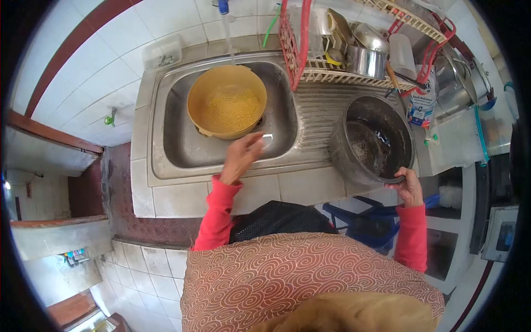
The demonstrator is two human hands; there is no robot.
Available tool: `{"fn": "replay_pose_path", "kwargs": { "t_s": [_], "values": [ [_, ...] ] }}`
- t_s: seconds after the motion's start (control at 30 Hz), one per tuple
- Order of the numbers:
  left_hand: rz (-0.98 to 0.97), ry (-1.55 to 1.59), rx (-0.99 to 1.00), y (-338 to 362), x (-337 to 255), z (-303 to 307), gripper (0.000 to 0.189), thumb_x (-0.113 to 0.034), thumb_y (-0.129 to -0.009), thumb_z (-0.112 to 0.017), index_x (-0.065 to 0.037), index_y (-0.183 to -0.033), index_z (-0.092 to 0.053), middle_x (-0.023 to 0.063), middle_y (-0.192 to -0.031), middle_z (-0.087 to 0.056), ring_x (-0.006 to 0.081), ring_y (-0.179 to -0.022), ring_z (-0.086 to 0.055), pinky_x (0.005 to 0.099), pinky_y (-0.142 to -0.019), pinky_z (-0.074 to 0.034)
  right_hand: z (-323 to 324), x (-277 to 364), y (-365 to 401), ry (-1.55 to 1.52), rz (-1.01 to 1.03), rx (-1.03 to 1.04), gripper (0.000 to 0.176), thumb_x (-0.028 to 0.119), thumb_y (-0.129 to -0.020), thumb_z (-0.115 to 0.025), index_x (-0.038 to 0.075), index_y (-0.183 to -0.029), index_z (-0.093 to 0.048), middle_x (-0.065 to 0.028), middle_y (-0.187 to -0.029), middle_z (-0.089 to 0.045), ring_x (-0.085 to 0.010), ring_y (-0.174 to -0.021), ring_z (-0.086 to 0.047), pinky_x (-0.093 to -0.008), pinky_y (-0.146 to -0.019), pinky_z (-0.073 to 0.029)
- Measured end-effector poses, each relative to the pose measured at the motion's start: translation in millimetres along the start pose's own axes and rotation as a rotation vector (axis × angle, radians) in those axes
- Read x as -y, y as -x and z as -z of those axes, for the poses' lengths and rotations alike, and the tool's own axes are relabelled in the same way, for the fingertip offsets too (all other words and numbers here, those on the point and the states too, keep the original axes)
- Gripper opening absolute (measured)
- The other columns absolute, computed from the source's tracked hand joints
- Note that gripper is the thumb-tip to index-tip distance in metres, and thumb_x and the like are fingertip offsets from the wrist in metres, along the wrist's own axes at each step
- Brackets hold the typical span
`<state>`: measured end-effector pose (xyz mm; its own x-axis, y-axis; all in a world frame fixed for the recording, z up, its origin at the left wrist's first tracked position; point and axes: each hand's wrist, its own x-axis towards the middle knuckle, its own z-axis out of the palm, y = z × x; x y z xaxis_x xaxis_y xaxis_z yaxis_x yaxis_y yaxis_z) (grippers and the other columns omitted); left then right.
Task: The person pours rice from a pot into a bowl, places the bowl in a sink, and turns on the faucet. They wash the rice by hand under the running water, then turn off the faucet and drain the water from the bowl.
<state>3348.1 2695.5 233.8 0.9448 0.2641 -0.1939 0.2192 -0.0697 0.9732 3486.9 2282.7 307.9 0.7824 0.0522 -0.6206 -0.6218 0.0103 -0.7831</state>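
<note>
In the head view a yellow plastic basin (pixel 202 102) sits in the steel sink, with small yellow grains or beans (pixel 235 112) spread over its bottom. My left hand (pixel 241 157) hovers just in front of the basin, fingers stretched and holding nothing. On the ridged drainboard stands a large dark metal pot (pixel 345 146), tilted toward me, with wet residue inside. The fingers of my right hand (pixel 408 187) are closed on the pot's near rim.
The sink (pixel 174 138) has a tap (pixel 223 8) with water running at its back. A red and cream dish rack (pixel 332 74) holds a steel pot (pixel 366 60) and utensils. A detergent bag (pixel 421 102) stands at right. A blue plastic chair (pixel 368 224) is below the counter.
</note>
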Motion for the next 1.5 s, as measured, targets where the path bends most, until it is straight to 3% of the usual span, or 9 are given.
{"fn": "replay_pose_path", "kwargs": {
  "t_s": [0.3,0.43,0.53,0.67,0.7,0.9,1.13,1.33,1.5],
  "values": [
    [0.155,0.163,-0.566,56,37,52,0.031,-0.023,-0.085,-0.049,0.0,-0.105,-0.053,0.0052,-0.074,-0.057,0.0076,-0.053,-0.053,0.0172,-0.046,-0.041,24,0,-39,-0.218,0.064,0.005,0.017,0.003,-0.063,-0.047,-0.003,-0.078,-0.047,-0.0197,-0.077,-0.051,-0.032,-0.056,-0.05,-0.0384,-0.05,-0.044],
    [0.221,0.173,-0.71,66,48,46,0.024,-0.02,-0.084,-0.051,0.0,-0.096,-0.055,0.0035,-0.066,-0.054,0.0062,-0.048,-0.049,0.0182,-0.041,-0.037,17,0,-49,-0.162,0.114,0.048,0.006,0.004,-0.063,-0.053,0.001,-0.065,-0.047,-0.0124,-0.072,-0.051,-0.0313,-0.059,-0.05,-0.0318,-0.05,-0.044],
    [0.105,0.114,-0.784,67,72,40,0.021,-0.02,-0.083,-0.053,0.0,-0.089,-0.055,0.0028,-0.063,-0.053,0.0058,-0.047,-0.048,0.0186,-0.039,-0.035,18,3,-60,-0.193,0.099,0.049,0.013,0.001,-0.063,-0.053,0.002,-0.075,-0.051,-0.0116,-0.076,-0.052,-0.03,-0.062,-0.051,-0.0324,-0.052,-0.045],
    [0.1,0.192,-0.859,65,80,40,0.016,-0.018,-0.084,-0.053,-0.003,-0.083,-0.055,-0.0008,-0.059,-0.049,0.004,-0.045,-0.045,0.0164,-0.039,-0.033,-12,3,-41,-0.2,0.198,-0.022,0.034,0.019,-0.071,-0.063,-0.002,-0.091,-0.048,-0.014,-0.08,-0.056,-0.0283,-0.065,-0.057,-0.0302,-0.055,-0.051],
    [0.102,0.22,-0.865,65,78,41,0.017,-0.017,-0.082,-0.055,-0.001,-0.082,-0.055,-0.0001,-0.058,-0.051,0.0048,-0.044,-0.045,0.0181,-0.039,-0.035,-23,4,-29,-0.211,0.203,0.065,0.043,0.034,-0.073,-0.063,-0.001,-0.092,-0.049,-0.0154,-0.081,-0.056,-0.0281,-0.065,-0.058,-0.0327,-0.058,-0.052],
    [0.043,0.325,-0.786,69,80,44,0.016,-0.018,-0.082,-0.055,-0.002,-0.081,-0.054,0.0002,-0.059,-0.051,0.005,-0.045,-0.046,0.0172,-0.039,-0.034,-45,-25,19,-0.238,-0.089,0.035,0.041,0.04,-0.076,-0.056,0.002,-0.09,-0.051,-0.0157,-0.079,-0.056,-0.0263,-0.063,-0.057,-0.0337,-0.055,-0.05],
    [0.079,0.405,-0.468,83,74,56,0.017,-0.019,-0.08,-0.057,-0.003,-0.086,-0.054,0.0017,-0.066,-0.055,0.0069,-0.057,-0.052,0.0175,-0.046,-0.04,-136,-80,52,-0.133,0.026,0.307,0.022,0.024,-0.078,-0.055,0.003,-0.085,-0.054,-0.0085,-0.072,-0.054,-0.0193,-0.057,-0.05,-0.0304,-0.05,-0.043],
    [-0.4,-0.219,0.075,97,0,59,0.027,-0.025,-0.071,-0.065,-0.007,-0.09,-0.056,0.006,-0.079,-0.058,0.0142,-0.068,-0.056,0.0279,-0.063,-0.046,-276,-21,74,-0.486,0.153,0.644,0.014,0.005,-0.079,-0.05,-0.001,-0.092,-0.053,-0.0104,-0.094,-0.057,-0.0184,-0.09,-0.054,-0.0266,-0.078,-0.045],
    [-0.732,-0.197,-0.082,107,-51,48,0.036,-0.027,-0.067,-0.067,-0.007,-0.094,-0.054,0.0074,-0.088,-0.056,0.0203,-0.075,-0.055,0.0296,-0.067,-0.045,-374,37,51,-0.666,0.085,0.881,0.024,0.014,-0.079,-0.05,-0.007,-0.09,-0.048,-0.0152,-0.088,-0.052,-0.0239,-0.077,-0.051,-0.033,-0.067,-0.045]
  ]
}}
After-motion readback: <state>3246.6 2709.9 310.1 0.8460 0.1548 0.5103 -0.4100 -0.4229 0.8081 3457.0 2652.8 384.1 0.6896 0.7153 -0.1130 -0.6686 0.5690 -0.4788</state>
